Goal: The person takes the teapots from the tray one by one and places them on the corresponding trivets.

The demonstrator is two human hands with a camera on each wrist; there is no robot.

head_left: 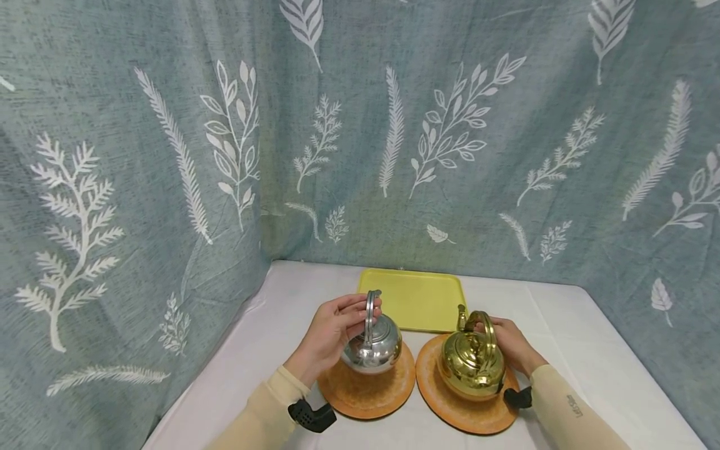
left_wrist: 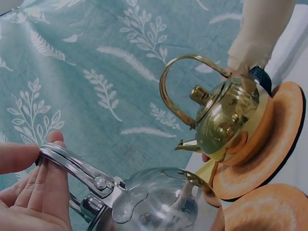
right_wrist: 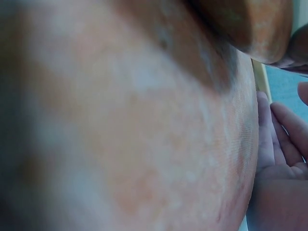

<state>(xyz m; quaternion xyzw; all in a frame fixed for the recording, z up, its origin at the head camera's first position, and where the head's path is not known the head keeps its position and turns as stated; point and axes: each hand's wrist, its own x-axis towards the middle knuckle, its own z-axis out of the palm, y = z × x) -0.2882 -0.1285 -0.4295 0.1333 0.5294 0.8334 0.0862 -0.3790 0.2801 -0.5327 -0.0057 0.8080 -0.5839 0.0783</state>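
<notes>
A silver kettle (head_left: 372, 347) is over the left round orange mat (head_left: 365, 400); whether its base touches the mat I cannot tell. My left hand (head_left: 340, 325) pinches its arched handle between thumb and fingers, as the left wrist view shows. A gold kettle (head_left: 471, 365) with a knobbed lid is at the right round orange mat (head_left: 444, 409). Behind and to the right of it is my right hand (head_left: 509, 340), partly hidden by the kettle in the head view. In the right wrist view its fingers (right_wrist: 286, 139) extend past the mat's edge, loosely straight.
A yellow tray (head_left: 416, 300) lies behind the kettles. White cloth (head_left: 292, 294) covers the table. Leaf-patterned teal curtains (head_left: 360, 156) hang at the back and both sides. The two mats lie side by side, almost touching.
</notes>
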